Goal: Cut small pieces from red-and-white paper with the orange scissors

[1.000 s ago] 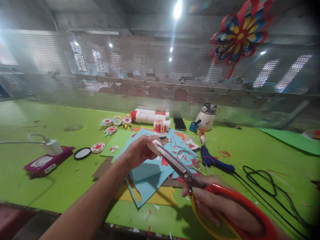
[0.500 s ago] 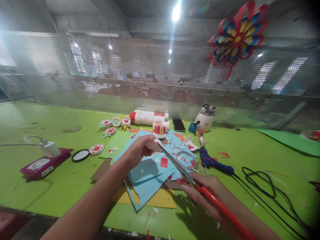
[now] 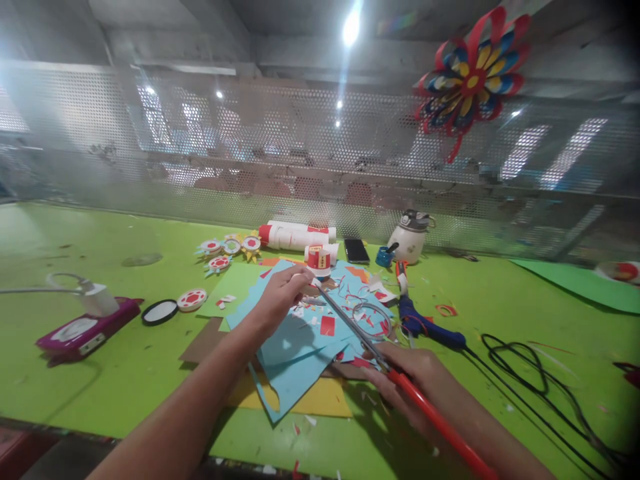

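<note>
My left hand (image 3: pixel 280 297) is closed in a pinch over the blue sheets, with a small white piece of paper (image 3: pixel 314 282) at its fingertips, mostly hidden by the fingers. A pair of scissors (image 3: pixel 354 328) with long metal blades and red handles lies in my right hand (image 3: pixel 417 365). The blade tips reach the white piece beside my left fingers. Beneath both hands, light blue paper sheets (image 3: pixel 295 350) are stacked, strewn with red and white scraps. A red and white paper cup shape (image 3: pixel 319 260) stands just beyond my left fingertips.
A blue glue gun (image 3: pixel 430 330) and its black cable lie at the right. Behind are white paper rolls (image 3: pixel 295 237), a phone (image 3: pixel 357 251), a blue pot (image 3: pixel 385 256) and a kettle-like jug (image 3: pixel 409 238). On the left are paper flowers (image 3: pixel 219 265) and a purple power strip (image 3: pixel 87 330).
The fingers of my left hand have turned and drawn together, so less of the white paper shows. The scissor blades look closer together. The camera view has shifted slightly.
</note>
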